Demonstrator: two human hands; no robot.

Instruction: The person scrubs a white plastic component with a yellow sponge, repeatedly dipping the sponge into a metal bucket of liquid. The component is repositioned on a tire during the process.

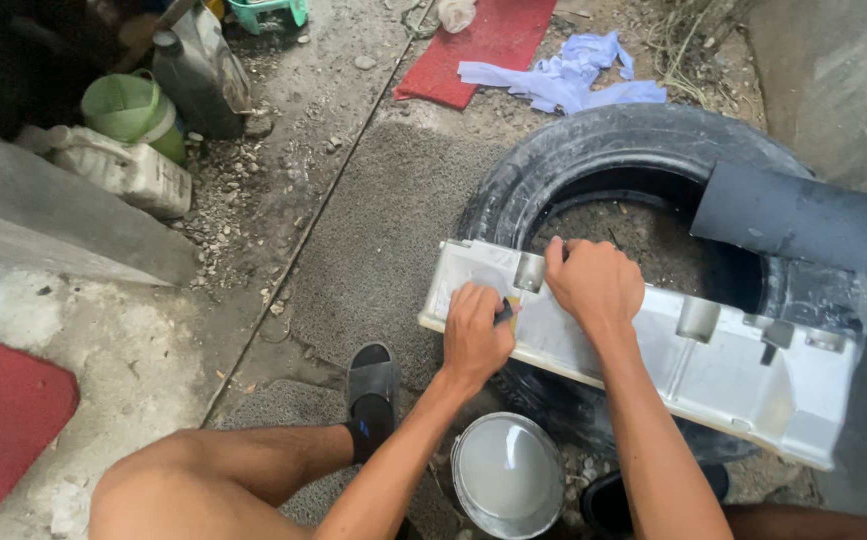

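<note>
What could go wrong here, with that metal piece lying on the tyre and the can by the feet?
1. The metal piece only rests across the tyre, one end overhanging; pressure from the hands could tip it.
2. The open can sits between the feet, close under the left arm; a bump might spill it.
3. The left hand works a small dark tool right beside the right hand, so a slip could catch fingers.

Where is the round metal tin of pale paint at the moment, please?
The round metal tin of pale paint sits on the ground at the bottom centre of the head view, between the person's forearms, just below the black rubber tyre.
</note>
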